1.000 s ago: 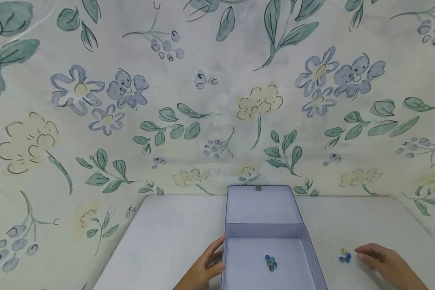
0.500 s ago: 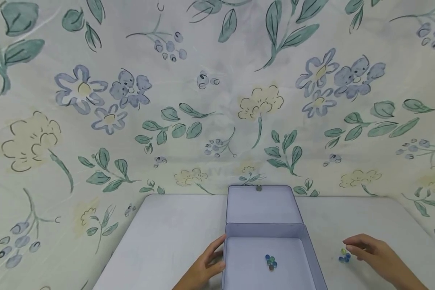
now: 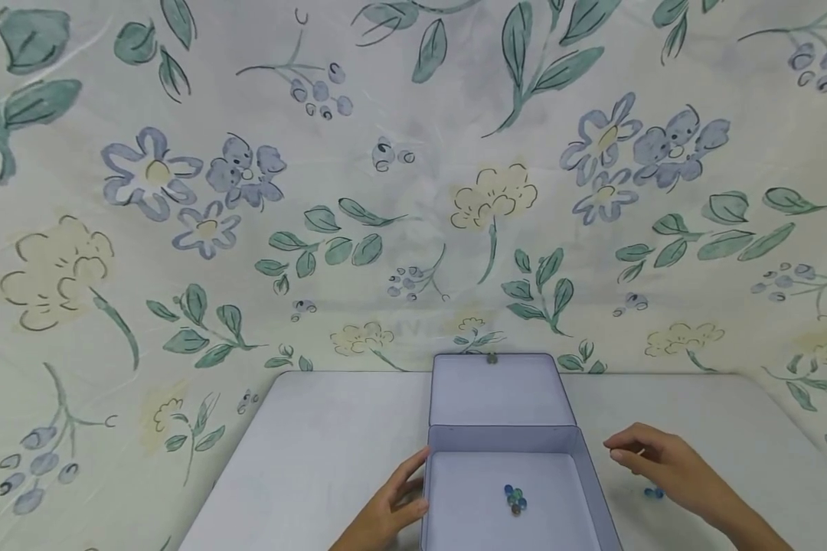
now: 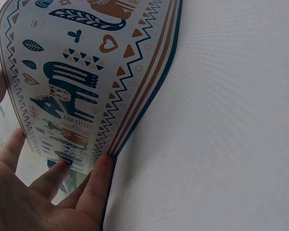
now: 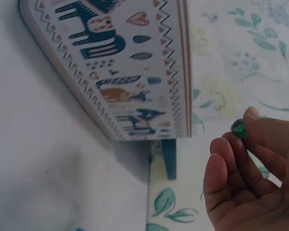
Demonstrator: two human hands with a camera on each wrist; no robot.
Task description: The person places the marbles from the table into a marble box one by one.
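An open lilac tin box [image 3: 588, 468] with its lid [image 3: 499, 390] laid back stands on the white table [image 3: 331, 459]. Several glass marbles [image 3: 514, 498] lie on its floor. My left hand [image 3: 408, 487] rests with straight fingers [image 4: 100, 179] against the box's patterned left wall [image 4: 77, 77]. Just right of the box's right wall my right hand [image 3: 619, 450] hovers above the table, pinching a green marble [image 5: 239, 129] at the fingertips. The box's patterned outer side [image 5: 120, 72] fills the right wrist view. A couple of blue marbles [image 3: 653, 493] lie on the table under that hand.
A floral cloth [image 3: 413, 191] hangs behind and around the table. Bare tabletop lies left of the box and on the far right [image 3: 751, 428]. The table's left edge runs diagonally near my left arm.
My right hand picked one marble out of the small cluster on the table, rose and moved left towards the box. Fewer marbles remain in that cluster. The left hand stayed put.
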